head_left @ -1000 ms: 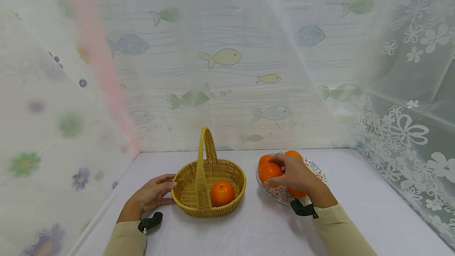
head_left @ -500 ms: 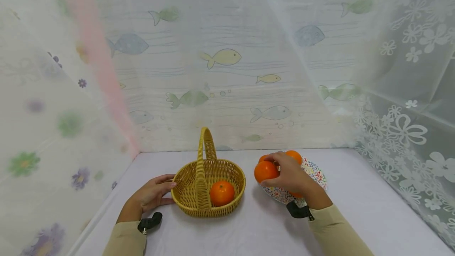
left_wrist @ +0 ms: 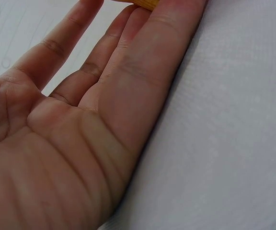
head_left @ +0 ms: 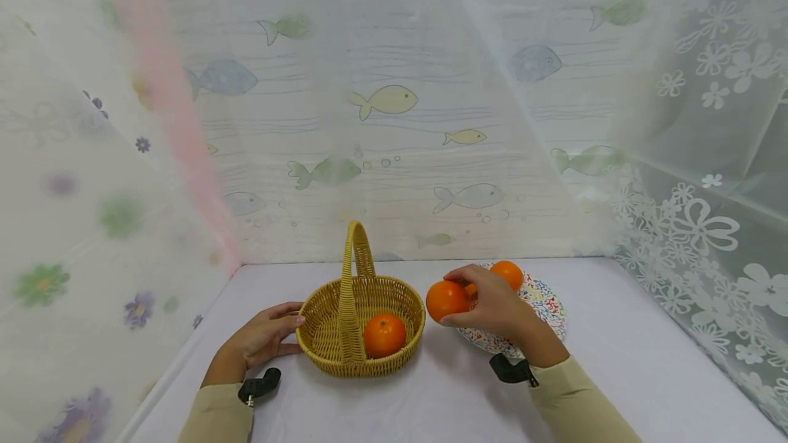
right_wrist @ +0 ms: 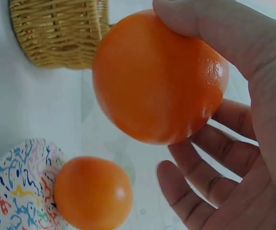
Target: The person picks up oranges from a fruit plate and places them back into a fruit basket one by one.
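Note:
My right hand (head_left: 495, 303) grips an orange (head_left: 446, 301) between thumb and fingers, in the space between the plate and the basket. In the right wrist view this held orange (right_wrist: 152, 81) appears large, overlapping part of the wicker basket (right_wrist: 56, 38). The yellow basket (head_left: 326, 359) with its tall handle stands at the middle of the table, and a single orange (head_left: 384, 335) lies inside it, right of the handle. My left hand (head_left: 266, 333) touches the basket's left end with extended fingers. From the left wrist, the palm (left_wrist: 56, 148) faces the camera.
A speckled plate (head_left: 550, 303) at the right carries an orange (head_left: 507, 273) near its back; another orange shows partly behind my right hand. White cloth covers the table (head_left: 394, 409). Behind hangs a curtain (head_left: 394, 176) printed with fish.
My right hand has lifted the orange off the plate and carried it left toward the basket. The left hand and the basket have stayed in place.

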`<state>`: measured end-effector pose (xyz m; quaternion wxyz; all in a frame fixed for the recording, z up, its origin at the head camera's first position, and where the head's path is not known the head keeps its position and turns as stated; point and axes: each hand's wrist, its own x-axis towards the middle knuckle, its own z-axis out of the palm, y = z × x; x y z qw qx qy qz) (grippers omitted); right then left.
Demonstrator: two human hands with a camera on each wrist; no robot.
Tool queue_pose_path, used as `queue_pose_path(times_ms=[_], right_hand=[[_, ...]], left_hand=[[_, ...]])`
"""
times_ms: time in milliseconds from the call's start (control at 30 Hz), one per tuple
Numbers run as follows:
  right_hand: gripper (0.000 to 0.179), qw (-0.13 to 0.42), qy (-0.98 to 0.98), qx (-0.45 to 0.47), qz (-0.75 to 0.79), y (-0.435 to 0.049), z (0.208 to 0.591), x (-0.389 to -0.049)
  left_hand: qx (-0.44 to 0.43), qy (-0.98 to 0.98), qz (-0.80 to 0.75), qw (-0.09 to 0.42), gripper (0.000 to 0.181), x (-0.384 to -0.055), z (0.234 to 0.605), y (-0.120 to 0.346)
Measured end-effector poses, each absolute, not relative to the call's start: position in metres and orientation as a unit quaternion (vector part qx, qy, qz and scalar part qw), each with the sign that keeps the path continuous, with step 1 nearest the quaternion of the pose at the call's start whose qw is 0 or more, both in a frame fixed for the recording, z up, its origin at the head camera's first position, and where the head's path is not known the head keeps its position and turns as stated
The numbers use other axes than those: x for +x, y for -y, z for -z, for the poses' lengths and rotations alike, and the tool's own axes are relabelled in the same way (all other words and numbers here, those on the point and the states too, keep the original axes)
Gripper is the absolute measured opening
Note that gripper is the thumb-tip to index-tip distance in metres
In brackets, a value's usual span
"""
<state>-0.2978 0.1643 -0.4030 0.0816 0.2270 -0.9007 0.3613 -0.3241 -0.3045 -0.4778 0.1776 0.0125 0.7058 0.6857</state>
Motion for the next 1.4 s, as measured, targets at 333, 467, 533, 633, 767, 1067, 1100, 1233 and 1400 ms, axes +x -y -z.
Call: queue_pose_path(times_ms=[333, 467, 533, 633, 767, 1067, 1100, 1233, 1400], right_hand=[[0.069, 0.089, 0.884, 0.257, -0.381, -0.155, 0.402, -0.295], [0.068, 0.085, 0.875, 0.275, -0.389, -0.151, 0.402, -0.294], [0.067, 0.084, 0.873, 0.281, -0.390, -0.149, 0.403, -0.293], [0.067, 0.081, 0.869, 0.286, -0.395, -0.147, 0.403, -0.292], [0.067, 0.075, 0.864, 0.288, -0.405, -0.144, 0.404, -0.291], [0.075, 0.070, 0.859, 0.292, -0.414, -0.133, 0.410, -0.290], [0.075, 0.073, 0.859, 0.297, -0.411, -0.132, 0.412, -0.291], [0.069, 0.095, 0.854, 0.323, -0.396, -0.126, 0.417, -0.291], [0.067, 0.125, 0.858, 0.340, -0.364, -0.121, 0.419, -0.288]], left_hand=[[0.015, -0.705, -0.686, 0.182, 0.066, -0.324, 0.478, 0.305], [0.019, -0.704, -0.685, 0.185, 0.066, -0.325, 0.479, 0.307], [0.019, -0.704, -0.685, 0.185, 0.066, -0.325, 0.480, 0.307], [0.020, -0.706, -0.684, 0.183, 0.066, -0.325, 0.480, 0.307], [0.018, -0.706, -0.684, 0.183, 0.066, -0.325, 0.479, 0.307], [0.023, -0.705, -0.684, 0.186, 0.065, -0.324, 0.478, 0.306], [0.025, -0.706, -0.683, 0.186, 0.065, -0.324, 0.478, 0.306], [0.031, -0.706, -0.682, 0.188, 0.064, -0.323, 0.478, 0.306], [0.035, -0.704, -0.684, 0.189, 0.063, -0.324, 0.477, 0.306]])
